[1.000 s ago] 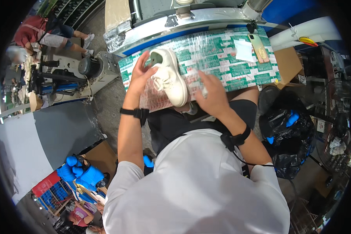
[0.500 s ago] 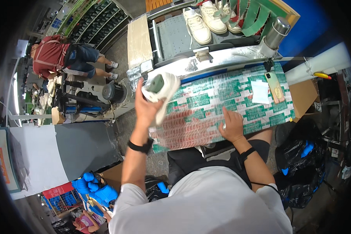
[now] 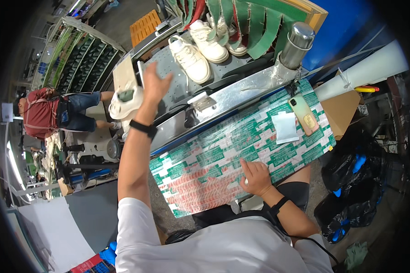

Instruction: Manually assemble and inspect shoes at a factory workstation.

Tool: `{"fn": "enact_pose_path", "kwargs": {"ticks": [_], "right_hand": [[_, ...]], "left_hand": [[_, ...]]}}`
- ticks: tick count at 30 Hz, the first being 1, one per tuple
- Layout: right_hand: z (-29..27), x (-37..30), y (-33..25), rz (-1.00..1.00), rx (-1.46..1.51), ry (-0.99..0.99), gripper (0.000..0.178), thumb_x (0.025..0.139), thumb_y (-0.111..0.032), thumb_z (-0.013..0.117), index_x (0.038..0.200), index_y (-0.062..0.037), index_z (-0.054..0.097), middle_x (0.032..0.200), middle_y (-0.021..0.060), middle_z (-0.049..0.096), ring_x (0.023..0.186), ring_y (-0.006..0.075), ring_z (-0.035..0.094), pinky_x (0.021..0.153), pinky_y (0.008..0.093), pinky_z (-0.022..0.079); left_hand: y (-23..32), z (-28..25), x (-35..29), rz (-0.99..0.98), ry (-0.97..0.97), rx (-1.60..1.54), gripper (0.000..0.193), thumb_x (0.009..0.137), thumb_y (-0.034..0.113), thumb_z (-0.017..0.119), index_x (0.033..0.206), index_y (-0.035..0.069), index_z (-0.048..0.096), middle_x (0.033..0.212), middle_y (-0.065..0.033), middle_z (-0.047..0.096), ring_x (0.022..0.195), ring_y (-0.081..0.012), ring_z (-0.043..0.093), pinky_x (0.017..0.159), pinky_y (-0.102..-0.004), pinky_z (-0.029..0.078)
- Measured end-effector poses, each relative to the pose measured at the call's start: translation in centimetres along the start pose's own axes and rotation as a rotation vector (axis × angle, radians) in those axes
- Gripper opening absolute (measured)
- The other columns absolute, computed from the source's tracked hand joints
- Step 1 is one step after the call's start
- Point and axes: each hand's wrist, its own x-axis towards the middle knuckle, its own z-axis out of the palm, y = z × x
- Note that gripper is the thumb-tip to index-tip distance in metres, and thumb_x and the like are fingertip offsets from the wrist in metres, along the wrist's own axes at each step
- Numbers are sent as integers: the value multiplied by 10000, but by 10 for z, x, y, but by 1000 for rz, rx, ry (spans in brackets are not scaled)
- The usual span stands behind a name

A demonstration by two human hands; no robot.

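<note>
My left hand (image 3: 156, 85) reaches up over the left end of the conveyor, fingers apart and nothing in them. Just left of it a cream sneaker (image 3: 124, 105) with a green lining rests on the tan-covered end ledge. Low on the green-and-white patterned work table (image 3: 214, 157) is my right hand (image 3: 257, 178), its index finger pointing forward and the other fingers curled. A small whitish bit shows by its thumb, too small to name. More cream lace-up sneakers (image 3: 191, 60) stand on the grey perforated conveyor (image 3: 166, 68), partly behind green hanging strips (image 3: 264, 34).
A metal flask (image 3: 297, 44) stands at the conveyor's right end. A phone (image 3: 304, 114) and a white packet (image 3: 285, 128) lie on the table's right side. Black bags (image 3: 353, 182) are at the right. A person in red (image 3: 40, 113) bends over at the far left.
My left hand has moved up and forward and let go of the sneaker, now on the ledge. The view has turned; my right hand stays over the table.
</note>
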Motion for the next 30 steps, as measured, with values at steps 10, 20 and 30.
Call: {"fn": "enact_pose_path", "kwargs": {"ticks": [10,20,30], "right_hand": [[7,-1,-2,-16,28,60,732,815,-163,721,1513,40,638,1187,118,699,1014,282,677,943,451,529],[5,-7,1,7,76,25,741,810,-182,724,1513,32,626,1168,127,689,1046,309,667,972,471,522],[17,-10,2,-9,43,68,780,790,-240,731,1518,14,615,1149,145,678,1035,364,646,965,514,514]], "left_hand": [[31,96,65,-823,-227,-888,630,899,274,951,1323,-127,713,1181,-177,814,969,-272,802,806,-430,654],[88,-86,-94,-598,-170,-1391,451,1101,295,681,1442,4,620,1313,-109,753,1165,-239,747,1032,-413,613],[167,-94,-383,-668,-206,-528,707,807,311,955,1354,-11,643,1244,-225,781,1149,-365,774,987,-456,596]]}}
